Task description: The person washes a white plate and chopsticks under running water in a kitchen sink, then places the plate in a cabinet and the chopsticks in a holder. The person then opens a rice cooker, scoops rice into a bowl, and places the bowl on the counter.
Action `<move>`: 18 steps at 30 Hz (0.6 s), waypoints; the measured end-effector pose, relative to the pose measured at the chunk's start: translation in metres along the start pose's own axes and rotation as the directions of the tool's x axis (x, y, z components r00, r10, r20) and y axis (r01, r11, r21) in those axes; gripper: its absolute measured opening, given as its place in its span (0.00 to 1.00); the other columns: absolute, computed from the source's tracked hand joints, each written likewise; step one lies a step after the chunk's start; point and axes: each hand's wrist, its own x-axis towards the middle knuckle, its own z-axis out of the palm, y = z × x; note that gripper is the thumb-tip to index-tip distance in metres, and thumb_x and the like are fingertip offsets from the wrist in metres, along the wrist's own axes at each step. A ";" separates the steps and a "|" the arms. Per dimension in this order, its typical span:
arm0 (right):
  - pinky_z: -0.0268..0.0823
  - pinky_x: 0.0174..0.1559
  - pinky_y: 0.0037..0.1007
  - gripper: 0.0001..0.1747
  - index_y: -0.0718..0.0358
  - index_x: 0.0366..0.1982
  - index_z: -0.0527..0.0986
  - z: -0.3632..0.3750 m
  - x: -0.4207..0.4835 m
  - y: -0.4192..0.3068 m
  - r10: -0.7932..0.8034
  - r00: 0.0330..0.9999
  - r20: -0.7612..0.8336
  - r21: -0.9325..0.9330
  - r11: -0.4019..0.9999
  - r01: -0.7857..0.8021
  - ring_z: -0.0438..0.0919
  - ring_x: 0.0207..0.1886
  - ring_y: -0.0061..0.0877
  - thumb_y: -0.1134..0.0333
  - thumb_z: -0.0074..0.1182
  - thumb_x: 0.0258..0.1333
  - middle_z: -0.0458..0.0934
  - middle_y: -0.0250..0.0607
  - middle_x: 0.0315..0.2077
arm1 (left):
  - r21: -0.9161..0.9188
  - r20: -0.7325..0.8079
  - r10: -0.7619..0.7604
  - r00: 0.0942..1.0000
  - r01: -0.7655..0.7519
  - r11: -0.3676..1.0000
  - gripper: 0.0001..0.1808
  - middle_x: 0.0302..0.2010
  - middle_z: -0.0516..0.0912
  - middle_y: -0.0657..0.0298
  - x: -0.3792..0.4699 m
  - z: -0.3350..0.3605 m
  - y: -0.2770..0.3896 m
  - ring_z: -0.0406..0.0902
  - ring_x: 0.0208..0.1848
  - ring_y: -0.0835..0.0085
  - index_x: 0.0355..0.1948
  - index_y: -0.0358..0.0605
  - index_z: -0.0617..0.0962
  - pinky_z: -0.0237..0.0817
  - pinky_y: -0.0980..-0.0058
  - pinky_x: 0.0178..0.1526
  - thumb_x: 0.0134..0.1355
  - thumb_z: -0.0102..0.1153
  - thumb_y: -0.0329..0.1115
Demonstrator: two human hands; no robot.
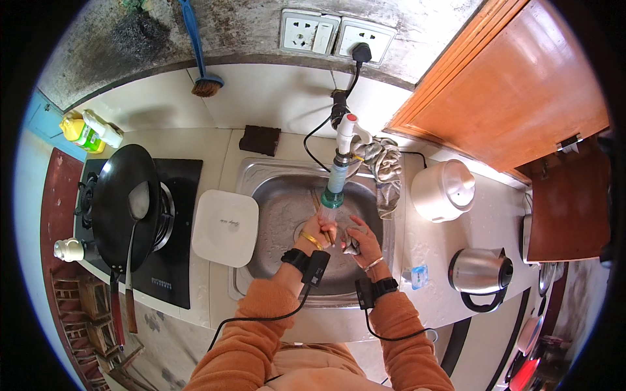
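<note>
Over the stainless steel sink (274, 220), my left hand (315, 231) grips thin wooden sticks that look like chopsticks (315, 197). Water runs from the green nozzle (332, 197) of the tap (346, 131) onto that hand. To its right, my right hand (368, 240) holds a small crumpled grey cloth (350, 242), fingers curved around it and partly spread. The two hands are close together but apart. How many sticks there are is hidden by my fingers.
Left of the sink lies a white square plate (226, 228); beyond it a black wok (122, 195) with a metal spatula (139, 200) stands on the gas hob (181, 234). A rag (387, 168) hangs at the sink's back right. An electric kettle (479, 273) and white cooker (440, 193) stand right.
</note>
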 end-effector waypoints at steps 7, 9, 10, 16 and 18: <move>0.61 0.13 0.23 0.12 0.64 0.39 0.72 0.010 0.002 0.001 -0.024 0.984 -0.178 -0.283 0.959 -0.028 0.73 0.19 0.22 0.62 0.54 0.62 0.73 0.36 0.24 | 0.174 -0.017 -0.213 0.977 0.213 0.962 0.10 0.15 0.54 0.74 -0.011 -0.023 0.008 0.50 0.13 0.85 0.29 0.44 0.70 0.43 0.84 0.12 0.68 0.40 0.33; 0.60 0.13 0.23 0.12 0.64 0.37 0.71 0.012 0.000 0.000 -0.041 0.976 -0.213 -0.362 0.931 -0.040 0.72 0.18 0.21 0.62 0.53 0.63 0.73 0.36 0.23 | 0.295 0.008 -0.212 0.977 0.201 0.934 0.12 0.15 0.54 0.75 -0.019 -0.029 0.007 0.49 0.13 0.85 0.29 0.45 0.69 0.41 0.84 0.12 0.70 0.40 0.37; 0.59 0.13 0.23 0.11 0.63 0.37 0.71 0.013 0.000 0.000 -0.056 0.968 -0.243 -0.384 0.922 -0.044 0.72 0.18 0.21 0.61 0.52 0.63 0.73 0.36 0.23 | 0.381 0.036 -0.208 0.977 0.179 0.907 0.14 0.15 0.54 0.76 -0.024 -0.033 0.005 0.48 0.13 0.85 0.28 0.46 0.69 0.40 0.84 0.13 0.70 0.41 0.40; 0.62 0.16 0.23 0.10 0.62 0.37 0.71 0.007 0.001 -0.008 -0.052 0.980 -0.191 -0.348 0.937 -0.018 0.73 0.19 0.21 0.63 0.53 0.60 0.73 0.35 0.23 | 0.610 0.110 -0.120 0.987 0.028 0.792 0.15 0.20 0.59 0.77 -0.071 -0.039 -0.012 0.52 0.17 0.88 0.46 0.44 0.74 0.45 0.87 0.16 0.72 0.43 0.44; 0.64 0.20 0.23 0.09 0.62 0.37 0.72 0.007 0.001 -0.015 -0.156 0.983 -0.102 -0.381 0.919 0.106 0.74 0.21 0.19 0.66 0.55 0.58 0.76 0.35 0.24 | 0.642 0.111 -0.087 0.990 -0.004 0.766 0.16 0.23 0.63 0.76 -0.086 -0.037 -0.015 0.54 0.19 0.88 0.50 0.43 0.73 0.48 0.88 0.18 0.71 0.45 0.42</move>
